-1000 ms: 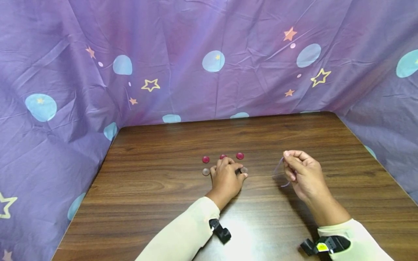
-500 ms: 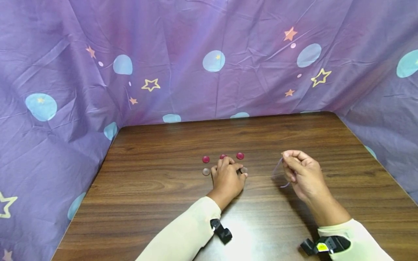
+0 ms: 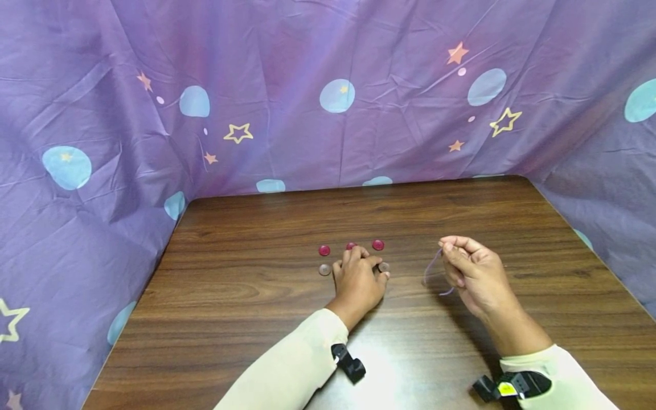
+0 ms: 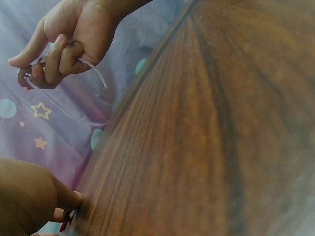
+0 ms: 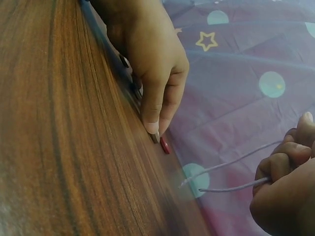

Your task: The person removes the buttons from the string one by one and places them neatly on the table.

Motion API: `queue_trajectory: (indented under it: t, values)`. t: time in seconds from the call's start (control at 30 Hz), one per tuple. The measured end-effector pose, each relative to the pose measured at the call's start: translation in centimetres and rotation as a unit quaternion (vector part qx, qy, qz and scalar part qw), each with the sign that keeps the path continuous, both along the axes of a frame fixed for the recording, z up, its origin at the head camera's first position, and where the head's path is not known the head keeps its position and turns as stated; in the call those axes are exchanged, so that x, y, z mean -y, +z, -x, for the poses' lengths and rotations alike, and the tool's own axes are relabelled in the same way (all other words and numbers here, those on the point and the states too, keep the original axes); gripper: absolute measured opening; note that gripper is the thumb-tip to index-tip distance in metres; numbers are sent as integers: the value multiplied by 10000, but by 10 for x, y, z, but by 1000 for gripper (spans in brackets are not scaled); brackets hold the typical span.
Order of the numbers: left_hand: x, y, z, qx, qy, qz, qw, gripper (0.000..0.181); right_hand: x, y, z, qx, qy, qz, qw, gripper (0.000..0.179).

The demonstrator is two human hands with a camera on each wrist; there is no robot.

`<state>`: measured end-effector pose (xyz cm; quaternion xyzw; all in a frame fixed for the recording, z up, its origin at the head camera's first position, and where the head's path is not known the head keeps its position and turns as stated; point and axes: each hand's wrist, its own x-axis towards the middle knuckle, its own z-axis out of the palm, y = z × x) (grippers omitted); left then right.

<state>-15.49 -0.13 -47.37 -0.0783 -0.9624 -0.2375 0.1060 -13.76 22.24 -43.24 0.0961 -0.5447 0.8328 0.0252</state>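
My left hand [image 3: 357, 285] rests on the table, its thumb and index finger pinching the edges of a brown button [image 3: 384, 267] that lies flat. Another brown button [image 3: 324, 270] is left of that hand. Behind it, three red buttons form a row: the left one [image 3: 324, 250], the middle one [image 3: 351, 246] partly hidden by fingers, and the right one [image 3: 378, 245]. Raised above the table, my right hand [image 3: 476, 273] grips a thin lilac string [image 3: 433, 265]. In the left wrist view, a dark round button [image 4: 26, 76] with small holes shows at its fingertips, the string trailing from it.
The wood-grain table [image 3: 246, 341] meets a purple curtain [image 3: 287, 114] with stars and dots at its back and sides. A black camera strap [image 3: 348, 363] sits on the left sleeve, another strap [image 3: 523, 385] on the right.
The right hand's fingertips have shifted slightly left, and the string's loop has swung out to the left. The left hand stays almost still at the brown button.
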Motion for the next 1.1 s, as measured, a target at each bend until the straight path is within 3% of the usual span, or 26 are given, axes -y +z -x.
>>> queue_trajectory:
  t: [1.1]
  values:
    - [1, 1, -1, 26, 8, -109, 9999, 33, 1, 0, 0, 128, 271, -118, 9995, 25]
